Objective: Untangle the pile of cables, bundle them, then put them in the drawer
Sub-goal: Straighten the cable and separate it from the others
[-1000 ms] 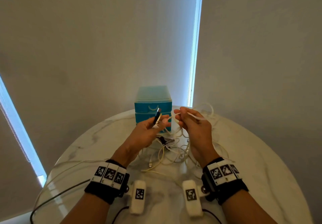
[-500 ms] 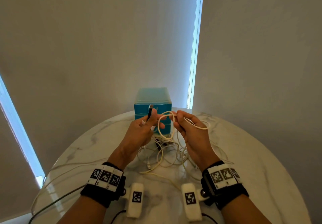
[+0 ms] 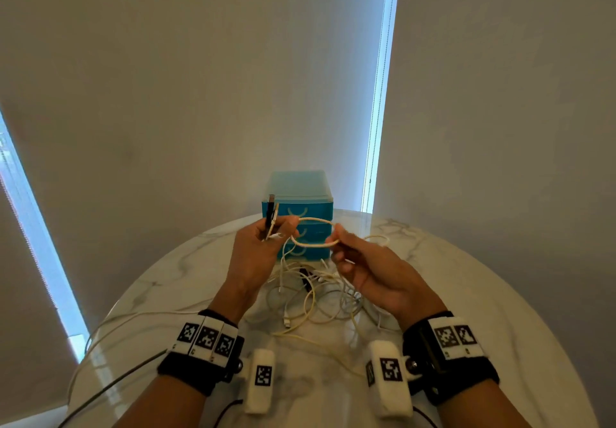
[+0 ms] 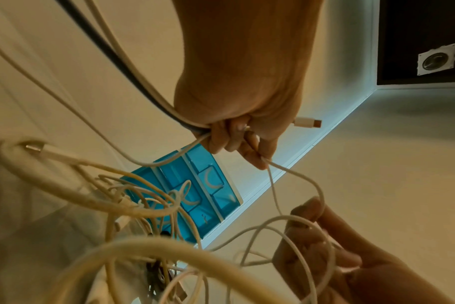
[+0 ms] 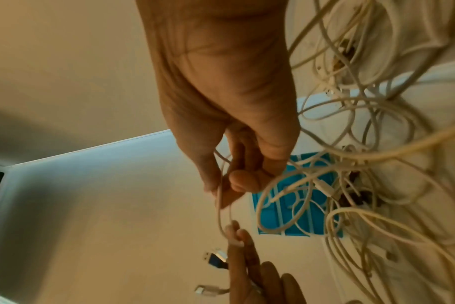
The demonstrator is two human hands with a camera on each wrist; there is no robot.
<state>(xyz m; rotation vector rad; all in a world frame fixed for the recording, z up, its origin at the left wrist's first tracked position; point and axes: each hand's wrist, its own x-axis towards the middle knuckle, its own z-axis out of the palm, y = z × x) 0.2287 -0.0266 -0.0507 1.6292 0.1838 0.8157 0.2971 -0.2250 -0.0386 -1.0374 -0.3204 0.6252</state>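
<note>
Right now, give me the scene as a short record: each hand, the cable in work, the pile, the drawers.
left hand: grips cable ends upright, a black plug and a white one among them
right hand: pinches the white cable
white cable: forms one loop between the two hands, above the table
cable pile: still tangled on the marble table, between the forearms
drawer unit: blue, behind the pile, all visible drawers closed
bundles made: none visible
</note>
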